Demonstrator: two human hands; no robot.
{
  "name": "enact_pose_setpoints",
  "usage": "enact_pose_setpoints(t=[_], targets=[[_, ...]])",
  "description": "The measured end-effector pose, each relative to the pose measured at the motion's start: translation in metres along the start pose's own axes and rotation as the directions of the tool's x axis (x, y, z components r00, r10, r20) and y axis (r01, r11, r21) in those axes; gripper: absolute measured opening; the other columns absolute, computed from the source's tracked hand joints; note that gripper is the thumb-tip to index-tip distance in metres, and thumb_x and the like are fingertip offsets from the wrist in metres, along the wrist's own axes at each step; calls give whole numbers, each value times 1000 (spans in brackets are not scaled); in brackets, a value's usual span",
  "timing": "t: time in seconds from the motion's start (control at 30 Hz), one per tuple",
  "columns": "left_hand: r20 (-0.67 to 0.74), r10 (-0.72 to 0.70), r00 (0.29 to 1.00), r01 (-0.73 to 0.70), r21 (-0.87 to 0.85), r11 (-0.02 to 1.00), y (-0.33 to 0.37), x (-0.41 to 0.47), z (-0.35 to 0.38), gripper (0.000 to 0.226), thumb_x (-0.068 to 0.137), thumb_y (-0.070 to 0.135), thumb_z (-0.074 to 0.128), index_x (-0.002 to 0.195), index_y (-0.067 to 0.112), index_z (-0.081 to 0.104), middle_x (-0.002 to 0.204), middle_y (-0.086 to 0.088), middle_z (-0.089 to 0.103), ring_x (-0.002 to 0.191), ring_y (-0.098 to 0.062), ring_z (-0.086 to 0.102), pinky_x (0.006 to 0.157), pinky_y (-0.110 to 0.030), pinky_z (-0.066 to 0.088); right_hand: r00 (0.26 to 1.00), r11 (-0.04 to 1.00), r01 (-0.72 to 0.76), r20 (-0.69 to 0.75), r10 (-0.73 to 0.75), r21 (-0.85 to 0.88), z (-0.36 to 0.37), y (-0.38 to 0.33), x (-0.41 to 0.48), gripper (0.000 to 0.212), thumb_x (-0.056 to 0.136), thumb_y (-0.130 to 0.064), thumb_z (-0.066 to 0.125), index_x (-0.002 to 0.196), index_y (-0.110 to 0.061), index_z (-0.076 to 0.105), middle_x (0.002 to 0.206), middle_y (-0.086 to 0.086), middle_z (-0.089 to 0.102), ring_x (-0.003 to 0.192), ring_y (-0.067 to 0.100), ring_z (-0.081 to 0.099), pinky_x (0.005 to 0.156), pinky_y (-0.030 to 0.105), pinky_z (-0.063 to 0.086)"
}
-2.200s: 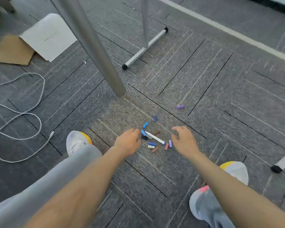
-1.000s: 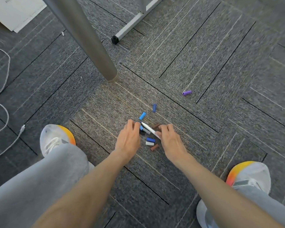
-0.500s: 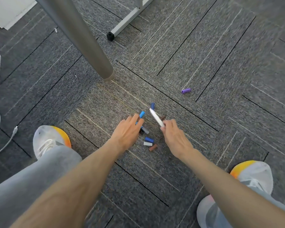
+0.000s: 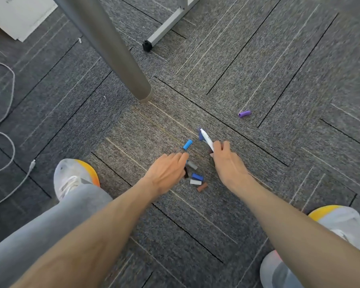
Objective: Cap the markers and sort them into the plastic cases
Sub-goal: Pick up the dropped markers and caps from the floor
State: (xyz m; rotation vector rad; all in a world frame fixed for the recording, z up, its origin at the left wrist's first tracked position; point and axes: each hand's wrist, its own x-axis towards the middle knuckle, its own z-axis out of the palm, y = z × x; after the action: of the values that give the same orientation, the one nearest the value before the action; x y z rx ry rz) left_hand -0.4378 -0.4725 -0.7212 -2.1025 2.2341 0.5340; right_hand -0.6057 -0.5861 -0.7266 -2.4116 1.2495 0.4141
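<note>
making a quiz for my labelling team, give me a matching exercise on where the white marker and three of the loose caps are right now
1 white marker
2 purple cap
3 light blue cap
4 brown cap

a lies alone, far right of the others
b right beside the white cap
c gripped by the right hand
d just ahead of the left hand

Pairs: 1-c, 2-a, 3-d, 4-b

White marker (image 4: 206, 140) in right hand (image 4: 227, 163)
</note>
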Motion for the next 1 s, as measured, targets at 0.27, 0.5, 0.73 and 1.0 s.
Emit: enact_pose_setpoints(t=[0.27, 0.5, 0.73, 1.0], targets=[[126, 120, 985, -137, 135, 981, 4, -14, 19, 45, 94, 22, 54, 130, 18, 28, 103, -5, 54, 73, -14, 48, 63, -29, 44, 999, 958, 37, 11, -42, 284, -3, 9, -32, 25, 103, -32, 36, 111, -9, 41, 78, -4, 46, 54, 7, 42, 42, 21, 28], [167, 69, 984, -100, 190, 977, 16, -13, 10, 38, 97, 10, 42, 129, 14, 22, 109, -7, 50, 83, -18, 49, 73, -32, 45, 980, 918, 110, 114, -165, 381, 10, 8, -67, 23, 102, -36, 38, 107, -14, 42, 77, -7, 47, 54, 8, 41, 46, 23, 33], [-43, -184, 982, 171, -222, 960, 2, -28, -35, 34, 103, 32, 24, 116, 8, 45, 82, 2, 50, 59, -10, 41, 53, -21, 30, 975, 928, 165, 89, -205, 334, 26, -2, -73, 28, 100, -41, 36, 109, -16, 43, 89, -4, 58, 65, 19, 54, 55, 35, 45], [-122, -206, 971, 140, -407, 903, 12, -65, -83, 32, 102, 35, 25, 117, 11, 40, 71, 3, 44, 56, -16, 43, 56, -31, 37, 953, 955, 296, 77, -295, -10, 35, -12, -82, 27, 105, -27, 32, 128, -14, 39, 103, 1, 57, 73, 20, 63, 54, 25, 35]])
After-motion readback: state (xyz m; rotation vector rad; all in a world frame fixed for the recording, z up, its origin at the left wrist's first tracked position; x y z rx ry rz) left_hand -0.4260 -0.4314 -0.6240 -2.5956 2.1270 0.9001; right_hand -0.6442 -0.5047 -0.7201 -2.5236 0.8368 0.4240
